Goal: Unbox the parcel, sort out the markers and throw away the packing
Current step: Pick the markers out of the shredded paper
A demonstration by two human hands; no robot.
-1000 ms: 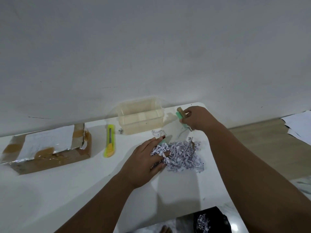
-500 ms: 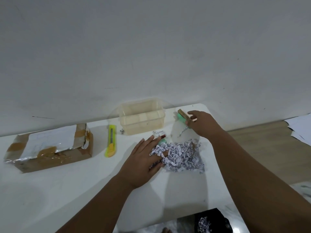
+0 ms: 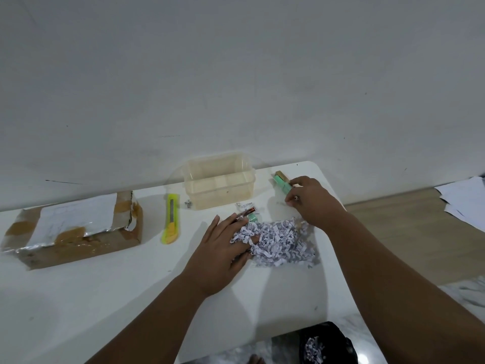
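Already the parcel (image 3: pixel 76 229) is opened: it lies at the left end of the worktop (image 3: pixel 105 298) with its torn, taped flap gaping, and the yellow cutter (image 3: pixel 171 218) rests just beside it, apart from both hands. Its contents are out, since a heap of shredded paper packing (image 3: pixel 280 240) sits on the worktop in front of the clear plastic tub (image 3: pixel 219 179), which looks empty, so by my judgement the sorting has barely begun. The left hand (image 3: pixel 223 248) lies flat and spread, fingers apart, pressing on the left edge of the shreds; it clamps nothing that I can see. Just beyond its fingertips lie a reddish marker (image 3: pixel 245 218) and a green one (image 3: pixel 253 218), touching or nearly touching each other at the heap's far rim. The right hand (image 3: pixel 309 199) is curled with fingers drawn together at the near end of a green marker with a tan end (image 3: pixel 282 183), to the right of the tub; whether it truly grips it I cannot tell. Some shreds already lie in the black bin (image 3: pixel 328 345) below the worktop's near edge. Left to do, as I read it: gather the markers into the tub, search the heap for more, then bin the shreds and the parcel.
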